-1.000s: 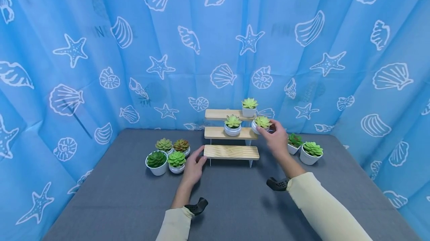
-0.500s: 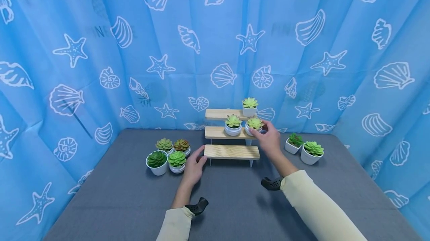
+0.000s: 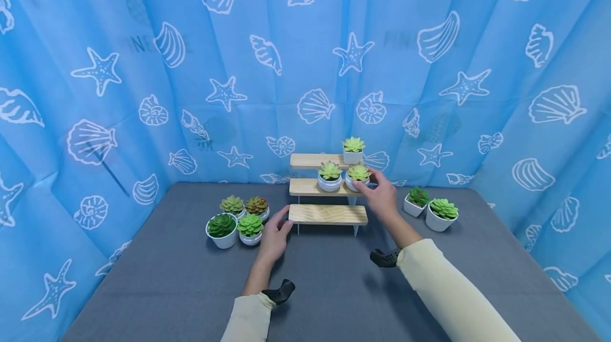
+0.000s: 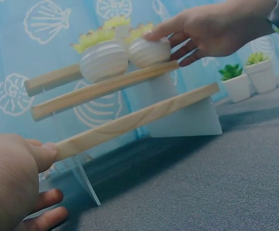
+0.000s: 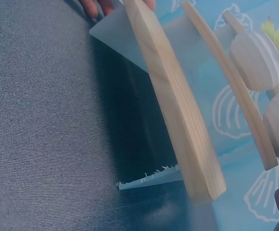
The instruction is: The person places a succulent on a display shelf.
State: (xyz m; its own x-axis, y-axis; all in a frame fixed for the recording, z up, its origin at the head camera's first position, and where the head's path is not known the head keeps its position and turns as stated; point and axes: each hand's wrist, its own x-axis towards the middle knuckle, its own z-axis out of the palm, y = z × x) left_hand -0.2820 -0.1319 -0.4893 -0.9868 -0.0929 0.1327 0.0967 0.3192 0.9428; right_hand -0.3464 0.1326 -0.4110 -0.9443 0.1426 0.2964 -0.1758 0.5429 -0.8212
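Observation:
A three-tier wooden display stand [image 3: 328, 215] with white side supports stands on the grey cloth. My left hand [image 3: 274, 237] pinches the left end of its lowest step; in the left wrist view the thumb meets the plank's end and the lower fingers hang below. At the right end of the middle step, my right hand [image 3: 382, 196] holds a potted succulent [image 3: 358, 174] by its round white pot. Beside that pot, on the same step, sits another succulent in a ribbed white pot [image 3: 330, 176]. A succulent in a square white pot [image 3: 353, 150] occupies the top step's right end.
Left of the stand is a cluster of several potted succulents [image 3: 221, 229]. To the right are a small square-potted succulent [image 3: 415, 201] and a larger round-potted one [image 3: 441, 215]. A blue shell-print curtain [image 3: 267, 93] hangs behind and at both sides of the grey-covered table [image 3: 324, 289].
My right hand has brought the potted succulent leftward onto the right end of the middle step, beside the other pot. The left hand has stayed at the lowest step.

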